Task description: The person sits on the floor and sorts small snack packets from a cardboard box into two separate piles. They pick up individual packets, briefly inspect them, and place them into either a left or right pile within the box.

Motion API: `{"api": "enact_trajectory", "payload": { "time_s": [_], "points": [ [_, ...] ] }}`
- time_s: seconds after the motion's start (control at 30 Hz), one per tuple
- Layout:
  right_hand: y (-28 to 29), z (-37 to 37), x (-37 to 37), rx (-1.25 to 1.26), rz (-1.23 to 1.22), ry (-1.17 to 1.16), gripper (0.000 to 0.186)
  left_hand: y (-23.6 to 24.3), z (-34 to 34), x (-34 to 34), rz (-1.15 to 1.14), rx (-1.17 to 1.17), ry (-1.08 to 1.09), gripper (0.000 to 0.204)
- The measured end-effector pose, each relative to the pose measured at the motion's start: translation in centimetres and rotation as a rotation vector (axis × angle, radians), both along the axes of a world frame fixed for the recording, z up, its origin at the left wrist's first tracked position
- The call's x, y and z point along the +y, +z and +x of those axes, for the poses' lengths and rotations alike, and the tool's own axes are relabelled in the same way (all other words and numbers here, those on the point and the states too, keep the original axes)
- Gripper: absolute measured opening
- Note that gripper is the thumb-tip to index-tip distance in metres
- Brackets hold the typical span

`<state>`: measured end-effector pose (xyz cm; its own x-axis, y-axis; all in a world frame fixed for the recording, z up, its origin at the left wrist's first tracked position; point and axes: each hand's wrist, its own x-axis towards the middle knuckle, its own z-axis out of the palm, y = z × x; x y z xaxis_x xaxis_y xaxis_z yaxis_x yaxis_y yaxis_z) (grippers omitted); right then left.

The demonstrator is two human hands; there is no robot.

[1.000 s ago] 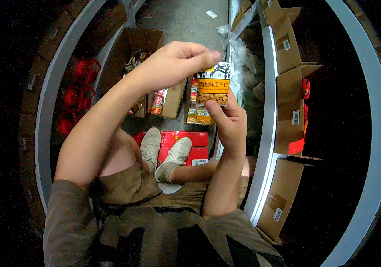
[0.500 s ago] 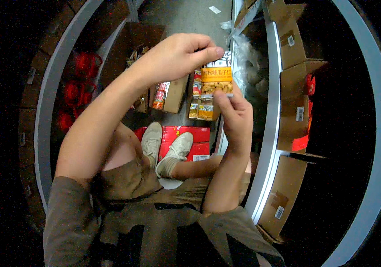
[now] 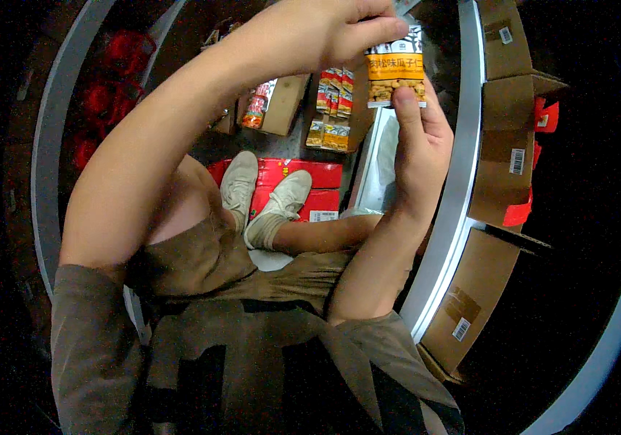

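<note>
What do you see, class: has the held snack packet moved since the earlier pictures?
Yes: against the red box below, the snack packet has shifted right and slightly up in view.

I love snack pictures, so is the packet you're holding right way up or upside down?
Right way up: on the packet, the lettering stands upright, with the snack picture below.

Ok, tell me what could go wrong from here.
The packet might slip, since the right hand holds it with the thumb on the front near the lower edge. The left hand is at its top corner, so a hard pull there could crease or tear it. The shoes are on red cardboard, which may shift underfoot.
</note>
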<state>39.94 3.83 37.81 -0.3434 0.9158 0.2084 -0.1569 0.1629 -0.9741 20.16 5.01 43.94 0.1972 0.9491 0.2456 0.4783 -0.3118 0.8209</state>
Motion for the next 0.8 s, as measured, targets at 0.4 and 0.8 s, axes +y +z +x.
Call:
{"api": "enact_trajectory", "payload": {
  "time_s": [0.4,0.8],
  "points": [
    [-1.3,-0.5,0.6,-0.071,-0.118,-0.042,0.022,-4.1,0.4,1.1,0.13,0.22,-0.13,0.025],
    [-2.1,-0.6,1.0,-0.146,-0.149,-0.047,0.023,-3.9,0.4,1.4,0.052,0.285,-0.108,0.026]
  ]
}}
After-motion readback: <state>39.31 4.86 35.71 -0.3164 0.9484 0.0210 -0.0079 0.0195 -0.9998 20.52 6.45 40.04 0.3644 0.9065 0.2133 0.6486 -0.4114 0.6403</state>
